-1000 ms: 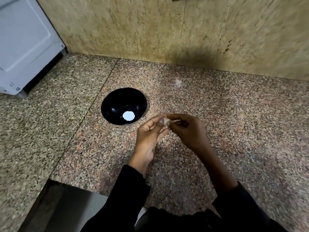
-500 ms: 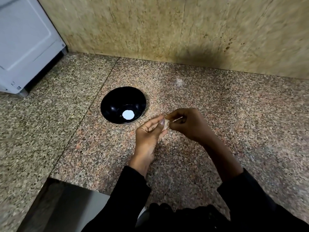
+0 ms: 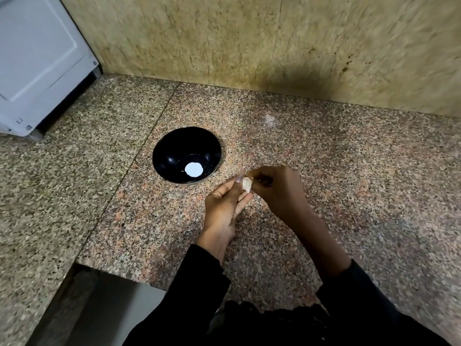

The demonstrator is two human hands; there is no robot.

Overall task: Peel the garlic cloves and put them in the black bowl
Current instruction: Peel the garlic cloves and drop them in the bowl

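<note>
Grey-white appliance (image 3: 37, 66) stands at the far left of my speckled granite worktop (image 3: 349, 196). Right of it sits the black bowl (image 3: 174, 148), upright, with a round white patch (image 3: 193, 169) in its bottom; I cannot tell whether that is a peeled clove or only glare.

Just right of the bowl and a little nearer me, my left hand (image 3: 224, 208) pinches the garlic clove (image 3: 247, 184) between thumb and fingertips, above the worktop. My right hand (image 3: 277, 188) is curled, its thumb and forefinger nipping at the clove's upper right side, where I judge a bit of skin is being lifted.

To do this well, I should keep the left pinch firm but low on the clove, leaving the upper skin free, and pull the skin along the clove's length rather than across it.

As best I can see, the clove's long axis runs roughly away from me, near upright in my fingers; which end is the tip I cannot tell.
</note>
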